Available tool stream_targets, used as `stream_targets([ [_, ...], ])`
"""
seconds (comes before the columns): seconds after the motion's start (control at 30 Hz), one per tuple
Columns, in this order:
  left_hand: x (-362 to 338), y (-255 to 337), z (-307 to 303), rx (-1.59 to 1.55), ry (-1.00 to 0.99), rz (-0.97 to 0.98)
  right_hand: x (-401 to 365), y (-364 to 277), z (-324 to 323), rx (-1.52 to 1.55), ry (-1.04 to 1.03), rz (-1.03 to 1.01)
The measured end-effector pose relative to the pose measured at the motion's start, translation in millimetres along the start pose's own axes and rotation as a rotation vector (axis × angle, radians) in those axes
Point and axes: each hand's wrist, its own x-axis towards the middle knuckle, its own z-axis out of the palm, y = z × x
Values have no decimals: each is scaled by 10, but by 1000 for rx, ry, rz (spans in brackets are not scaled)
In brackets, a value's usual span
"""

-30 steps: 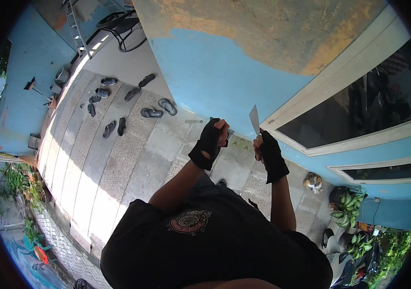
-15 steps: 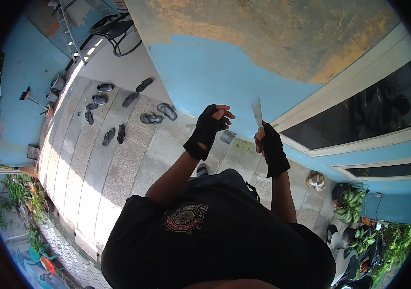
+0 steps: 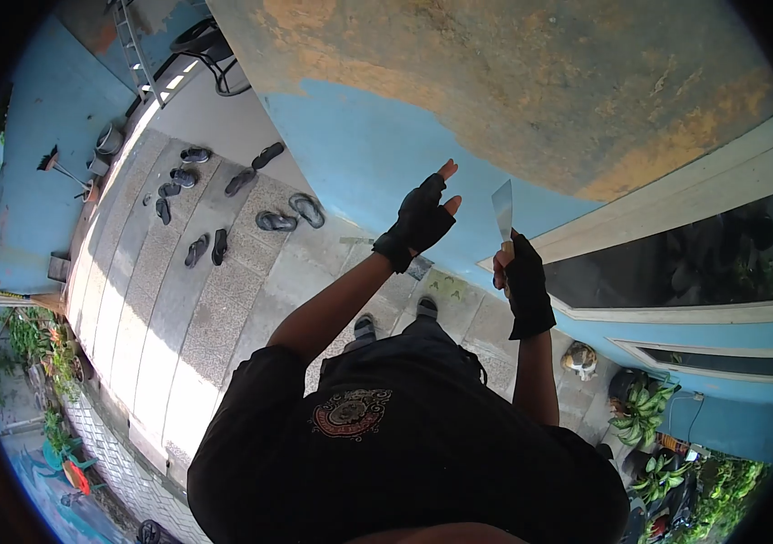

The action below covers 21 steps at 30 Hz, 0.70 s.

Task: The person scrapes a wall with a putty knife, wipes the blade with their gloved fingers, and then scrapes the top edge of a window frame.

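Note:
My right hand, in a black fingerless glove, is closed around the handle of a putty knife. Its flared metal blade points up toward the wall. My left hand, gloved the same way, is raised to the left of the knife with its fingers stretched out, holding nothing. Both hands overlap the lower part of a light blue wall in this view. Above the blue paint, a wide brownish patch of bare, rough surface shows.
A white-framed window runs along the wall at right. Several sandals and slippers lie on the paved floor. A cat sits near potted plants. A ladder and a chair stand at upper left.
My left hand has moved up and right, and its curled fingers have stretched out. My right hand, still holding the putty knife, has shifted slightly right. The camera view has tilted somewhat.

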Motion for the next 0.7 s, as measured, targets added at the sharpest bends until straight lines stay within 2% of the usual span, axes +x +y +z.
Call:
stream_targets([
  [0.07,129,-23,92,-43,37,-27,99,-87,-110,4,-64,16],
  [0.13,187,22,115,-21,-8,-42,172,-243,-185,-26,-126,18],
  [0.23,163,108,183,-191,-52,-85,274,-481,-211,-305,-126,3],
  [0.3,127,146,221,-263,-64,-68,383,-530,-242,-273,-191,-10],
  [0.4,70,229,222,-430,-109,-170,517,-591,-230,-165,-290,-3],
  [0.47,3,168,303,-532,-27,-148,585,-631,-189,-177,-365,4],
  [0.53,13,278,249,-264,48,-137,621,-702,-108,-202,-437,11],
  [0.63,-7,458,114,-177,170,-153,714,-609,-6,-159,-487,-31],
  [0.7,-18,507,33,-31,209,-36,743,-609,74,-105,-528,-40],
])
